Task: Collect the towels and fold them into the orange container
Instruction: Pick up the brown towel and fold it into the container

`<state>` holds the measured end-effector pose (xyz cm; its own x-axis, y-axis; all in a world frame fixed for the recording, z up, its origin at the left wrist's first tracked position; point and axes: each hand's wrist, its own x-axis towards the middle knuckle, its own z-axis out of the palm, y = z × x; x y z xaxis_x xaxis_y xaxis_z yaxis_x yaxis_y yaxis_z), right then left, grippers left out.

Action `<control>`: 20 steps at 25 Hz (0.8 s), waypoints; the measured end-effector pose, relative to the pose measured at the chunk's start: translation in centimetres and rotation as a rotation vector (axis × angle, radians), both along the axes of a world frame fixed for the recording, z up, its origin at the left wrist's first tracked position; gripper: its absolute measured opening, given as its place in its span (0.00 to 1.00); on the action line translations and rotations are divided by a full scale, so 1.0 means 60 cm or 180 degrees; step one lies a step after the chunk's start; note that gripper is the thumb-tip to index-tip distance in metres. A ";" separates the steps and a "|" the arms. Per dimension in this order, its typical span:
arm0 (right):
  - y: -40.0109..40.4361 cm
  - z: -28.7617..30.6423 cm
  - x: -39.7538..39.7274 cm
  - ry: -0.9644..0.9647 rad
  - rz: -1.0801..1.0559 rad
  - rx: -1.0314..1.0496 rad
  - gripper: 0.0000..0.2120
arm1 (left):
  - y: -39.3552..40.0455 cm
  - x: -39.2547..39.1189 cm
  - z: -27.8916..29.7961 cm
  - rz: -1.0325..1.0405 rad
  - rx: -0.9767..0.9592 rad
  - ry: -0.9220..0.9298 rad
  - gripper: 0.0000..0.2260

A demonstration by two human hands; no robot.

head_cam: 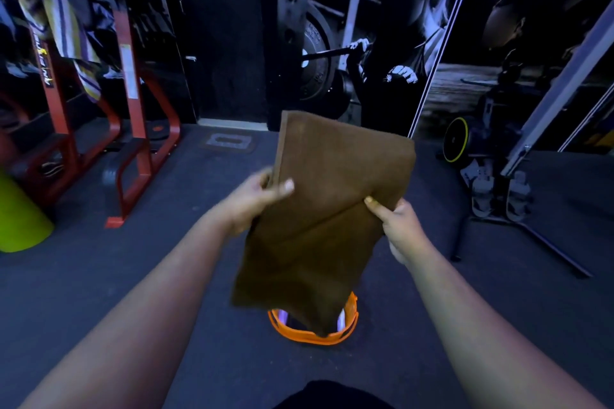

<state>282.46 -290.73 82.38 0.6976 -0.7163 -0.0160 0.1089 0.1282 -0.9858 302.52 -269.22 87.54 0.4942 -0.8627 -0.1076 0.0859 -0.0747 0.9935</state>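
Nearest us, the orange container (314, 329) sits on the dark floor (99, 276); we see only part of its rim, because the brown towel (325, 209) hangs in front and hides what lies inside. Our left hand (255, 199) grips the folded towel's left edge, thumb on top, fingers hidden behind. Our right hand (398, 226) pinches its right edge. Farther off, a striped towel (66, 26) hangs on the red rack (133, 109), blurred at the frame's edge.

Matt brown cloth towel (329, 209); glossy orange plastic container (312, 334); rough dark rubbery floor (133, 276); painted red metal frame (133, 103).
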 end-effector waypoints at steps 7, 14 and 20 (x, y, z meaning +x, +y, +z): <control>0.013 -0.096 0.022 0.0978 0.0429 0.0597 0.18 | 0.018 0.032 -0.165 0.0806 0.0103 0.0805 0.07; 0.075 -0.190 0.049 0.1537 -0.0483 -0.0090 0.25 | 0.037 0.060 -0.269 0.1505 0.1229 0.0152 0.21; 0.052 -0.275 0.034 0.2299 0.0644 -0.0584 0.29 | 0.015 0.077 -0.384 -0.0300 0.2203 -0.1471 0.42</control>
<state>284.50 -287.60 65.88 0.6768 -0.6111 -0.4105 -0.5777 -0.0952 -0.8107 307.16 -268.30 64.53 0.5477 -0.7162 -0.4326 -0.3560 -0.6674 0.6542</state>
